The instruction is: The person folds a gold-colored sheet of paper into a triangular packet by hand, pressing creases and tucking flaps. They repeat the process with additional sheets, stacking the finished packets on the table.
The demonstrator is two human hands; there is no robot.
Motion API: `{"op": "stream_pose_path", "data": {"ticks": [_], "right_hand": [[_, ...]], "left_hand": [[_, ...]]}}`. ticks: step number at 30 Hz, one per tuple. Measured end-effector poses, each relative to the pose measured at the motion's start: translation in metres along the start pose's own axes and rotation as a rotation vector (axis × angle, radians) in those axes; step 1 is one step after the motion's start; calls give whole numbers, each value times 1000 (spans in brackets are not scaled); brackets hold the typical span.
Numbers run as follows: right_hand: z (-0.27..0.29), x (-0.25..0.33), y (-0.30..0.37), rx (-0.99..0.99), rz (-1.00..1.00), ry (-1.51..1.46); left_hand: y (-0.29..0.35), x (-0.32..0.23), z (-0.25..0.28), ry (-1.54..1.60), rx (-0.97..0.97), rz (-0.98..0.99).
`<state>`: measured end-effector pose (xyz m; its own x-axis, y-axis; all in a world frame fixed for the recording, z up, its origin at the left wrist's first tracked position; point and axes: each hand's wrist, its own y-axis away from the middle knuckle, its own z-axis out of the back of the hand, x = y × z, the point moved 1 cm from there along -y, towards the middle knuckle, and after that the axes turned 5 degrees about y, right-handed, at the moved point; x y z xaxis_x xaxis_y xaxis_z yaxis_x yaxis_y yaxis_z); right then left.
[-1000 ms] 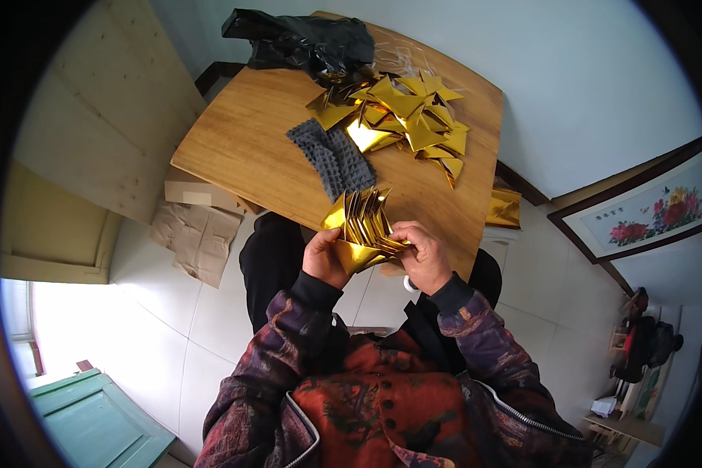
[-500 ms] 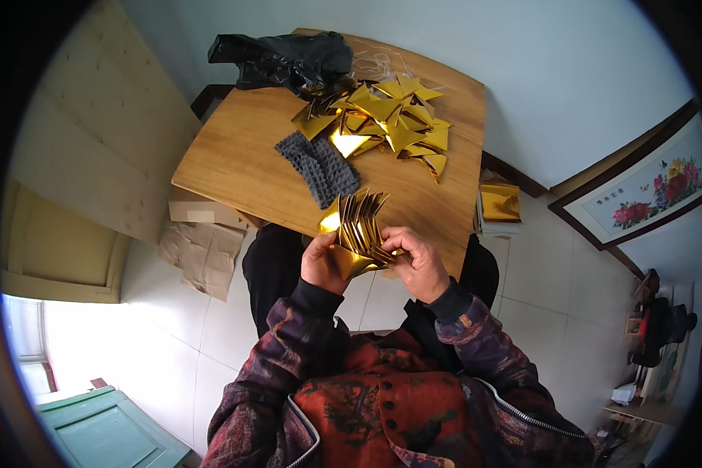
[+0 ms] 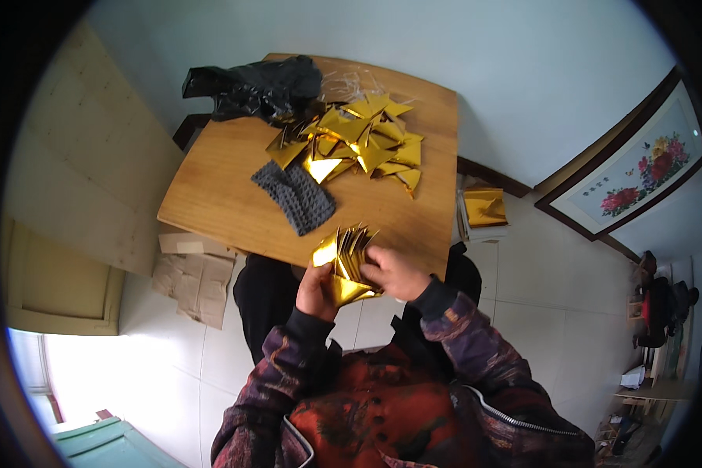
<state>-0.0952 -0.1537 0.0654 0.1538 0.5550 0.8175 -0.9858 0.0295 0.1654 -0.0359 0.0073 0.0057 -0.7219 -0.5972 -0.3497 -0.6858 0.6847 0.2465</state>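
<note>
Just off the table's near edge, a fanned stack of folded gold foil paper pieces [image 3: 352, 290] is held between both hands. My left hand [image 3: 316, 293] is closed on its left side, the thumb lying on the foil. From the right, my right hand [image 3: 398, 273] has its fingers bent against the upright folds; its fingertips are partly hidden among them. A loose pile of gold folded paper pieces [image 3: 378, 144] lies farther back on the table. Between pile and hands rests a dark grey knitted cloth [image 3: 295, 199].
On the wooden table [image 3: 218, 191], a black plastic bag [image 3: 261, 87] sits at the back left, beside clear stringy plastic [image 3: 352, 81]. Gold sheets [image 3: 485, 207] are stacked on the floor at right. Flattened brown cardboard [image 3: 195, 281] lies at left. A framed flower picture [image 3: 628, 175] leans at right.
My right hand has moved from the stack's lower right edge up to its upper folds. My left hand keeps its hold. The whole view has shifted slightly.
</note>
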Motion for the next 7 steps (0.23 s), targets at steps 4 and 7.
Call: {"op": "stream_pose_path", "data": {"ticks": [4, 7], "right_hand": [[-6, 2, -7, -117, 134, -209], [-4, 0, -14, -130, 138, -132]], "left_hand": [[-4, 1, 4, -64, 12, -84], [-8, 2, 9, -22, 39, -41]]}}
